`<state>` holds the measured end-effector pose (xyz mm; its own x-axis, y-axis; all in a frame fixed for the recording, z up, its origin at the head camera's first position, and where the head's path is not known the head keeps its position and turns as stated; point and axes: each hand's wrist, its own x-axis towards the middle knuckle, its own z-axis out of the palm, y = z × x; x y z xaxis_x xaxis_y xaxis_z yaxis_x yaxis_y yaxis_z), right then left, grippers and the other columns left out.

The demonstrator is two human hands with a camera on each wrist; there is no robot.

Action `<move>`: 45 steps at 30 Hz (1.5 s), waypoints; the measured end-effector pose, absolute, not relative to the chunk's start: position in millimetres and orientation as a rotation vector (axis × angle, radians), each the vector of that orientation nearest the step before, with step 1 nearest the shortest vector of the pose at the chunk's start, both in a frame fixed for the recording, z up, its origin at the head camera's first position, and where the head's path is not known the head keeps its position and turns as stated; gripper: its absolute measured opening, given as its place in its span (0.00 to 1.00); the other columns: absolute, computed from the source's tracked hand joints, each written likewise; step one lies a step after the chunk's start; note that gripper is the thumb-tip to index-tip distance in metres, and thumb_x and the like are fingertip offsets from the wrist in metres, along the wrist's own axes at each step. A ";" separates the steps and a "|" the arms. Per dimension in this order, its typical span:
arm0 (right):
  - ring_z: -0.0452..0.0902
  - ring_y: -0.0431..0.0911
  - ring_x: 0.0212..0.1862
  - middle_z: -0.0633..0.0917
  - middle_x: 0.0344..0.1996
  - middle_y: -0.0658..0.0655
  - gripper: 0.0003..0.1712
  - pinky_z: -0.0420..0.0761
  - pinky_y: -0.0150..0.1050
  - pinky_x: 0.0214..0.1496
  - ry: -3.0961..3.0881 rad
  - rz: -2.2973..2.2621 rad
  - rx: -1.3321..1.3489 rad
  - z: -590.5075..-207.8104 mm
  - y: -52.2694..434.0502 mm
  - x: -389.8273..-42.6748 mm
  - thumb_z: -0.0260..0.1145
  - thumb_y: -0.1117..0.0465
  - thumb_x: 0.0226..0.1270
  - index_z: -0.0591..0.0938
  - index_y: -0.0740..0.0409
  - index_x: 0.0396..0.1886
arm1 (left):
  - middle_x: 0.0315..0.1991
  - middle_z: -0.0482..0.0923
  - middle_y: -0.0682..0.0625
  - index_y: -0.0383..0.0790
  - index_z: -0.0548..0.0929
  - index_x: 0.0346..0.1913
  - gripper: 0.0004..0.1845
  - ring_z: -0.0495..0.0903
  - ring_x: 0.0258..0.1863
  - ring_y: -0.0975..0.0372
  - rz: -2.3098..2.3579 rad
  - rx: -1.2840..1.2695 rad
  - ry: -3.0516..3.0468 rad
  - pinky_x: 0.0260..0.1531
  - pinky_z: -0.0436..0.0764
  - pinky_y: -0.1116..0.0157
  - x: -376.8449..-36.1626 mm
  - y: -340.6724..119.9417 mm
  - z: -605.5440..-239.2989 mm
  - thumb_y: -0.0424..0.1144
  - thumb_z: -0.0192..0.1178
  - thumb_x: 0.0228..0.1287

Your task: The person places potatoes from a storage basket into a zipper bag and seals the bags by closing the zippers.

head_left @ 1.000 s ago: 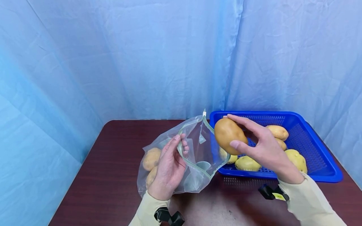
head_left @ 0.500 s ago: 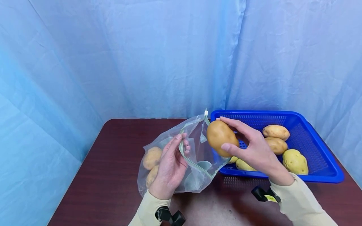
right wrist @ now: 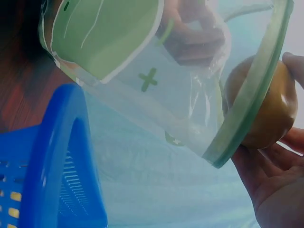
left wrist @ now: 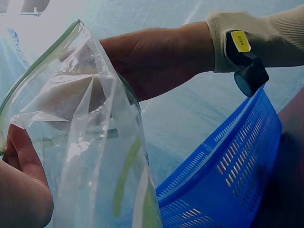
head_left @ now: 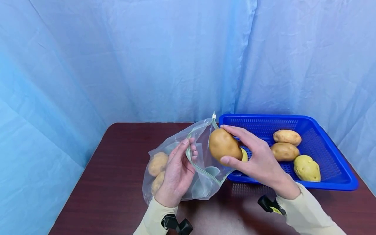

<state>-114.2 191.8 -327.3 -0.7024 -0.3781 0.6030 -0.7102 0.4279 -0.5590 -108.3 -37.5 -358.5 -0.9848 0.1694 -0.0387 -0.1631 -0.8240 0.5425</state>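
My left hand pinches the green-edged rim of a clear zip bag and keeps its mouth spread. Two potatoes show through the film on the bag's left side, partly hidden behind the hand. At the mouth, my right hand holds a large brown potato between thumb and fingers. The right wrist view has that potato partly past the bag's green rim. In the left wrist view it appears blurred through the film.
A blue perforated basket stands at the right, behind the right hand. It holds a pale potato, a brown potato and a yellow potato; another yellow one is mostly hidden. Blue curtains hang behind the table.
The right hand has carried the brown potato left and slightly down, from over the basket to the bag's mouth. The left hand and bag have stayed almost still.
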 end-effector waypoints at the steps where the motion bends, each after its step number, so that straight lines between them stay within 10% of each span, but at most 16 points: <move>1: 0.77 0.45 0.65 0.78 0.68 0.52 0.47 0.79 0.26 0.61 -2.295 1.168 0.933 -327.5 191.2 -113.9 0.84 0.64 0.53 0.75 0.50 0.74 | 0.31 0.84 0.52 0.40 0.86 0.46 0.09 0.85 0.29 0.68 2.844 0.018 0.846 0.36 0.85 0.76 -108.3 -37.4 -358.5 0.37 0.56 0.80; 14: 0.76 0.50 0.67 0.78 0.69 0.52 0.41 0.81 0.50 0.63 -2.478 1.026 0.945 -330.1 184.7 -114.9 0.80 0.53 0.62 0.75 0.52 0.73 | 0.30 0.84 0.53 0.39 0.86 0.46 0.10 0.84 0.28 0.68 2.855 0.014 0.836 0.33 0.85 0.77 -109.7 -38.6 -356.8 0.37 0.55 0.80; 17: 0.78 0.49 0.65 0.81 0.66 0.51 0.35 0.79 0.41 0.65 -2.427 1.026 0.894 -330.4 187.5 -114.3 0.78 0.56 0.64 0.78 0.52 0.71 | 0.31 0.83 0.52 0.40 0.86 0.46 0.10 0.83 0.28 0.68 2.867 0.017 0.844 0.33 0.85 0.77 -109.8 -40.8 -355.7 0.37 0.55 0.81; 22: 0.86 0.44 0.51 0.87 0.55 0.51 0.24 0.81 0.25 0.52 -2.461 1.066 0.658 -330.2 195.0 -116.7 0.72 0.55 0.71 0.82 0.54 0.65 | 0.31 0.83 0.52 0.39 0.85 0.47 0.09 0.83 0.28 0.68 2.893 0.021 0.845 0.34 0.85 0.76 -109.2 -47.6 -352.6 0.37 0.54 0.81; 30: 0.77 0.41 0.24 0.85 0.24 0.42 0.12 0.72 0.34 0.22 -2.686 1.184 0.611 -325.7 193.7 -129.6 0.65 0.49 0.77 0.91 0.46 0.38 | 0.30 0.82 0.51 0.39 0.85 0.44 0.09 0.83 0.27 0.67 2.914 0.119 0.928 0.31 0.85 0.76 -115.4 -68.4 -338.6 0.36 0.54 0.80; 45: 0.90 0.45 0.37 0.91 0.34 0.49 0.11 0.87 0.34 0.44 -2.289 1.669 0.712 -290.2 143.3 -139.1 0.66 0.57 0.77 0.92 0.55 0.44 | 0.26 0.83 0.46 0.29 0.84 0.41 0.11 0.83 0.21 0.63 3.021 0.383 0.803 0.24 0.84 0.75 -121.2 -121.8 -298.0 0.33 0.56 0.79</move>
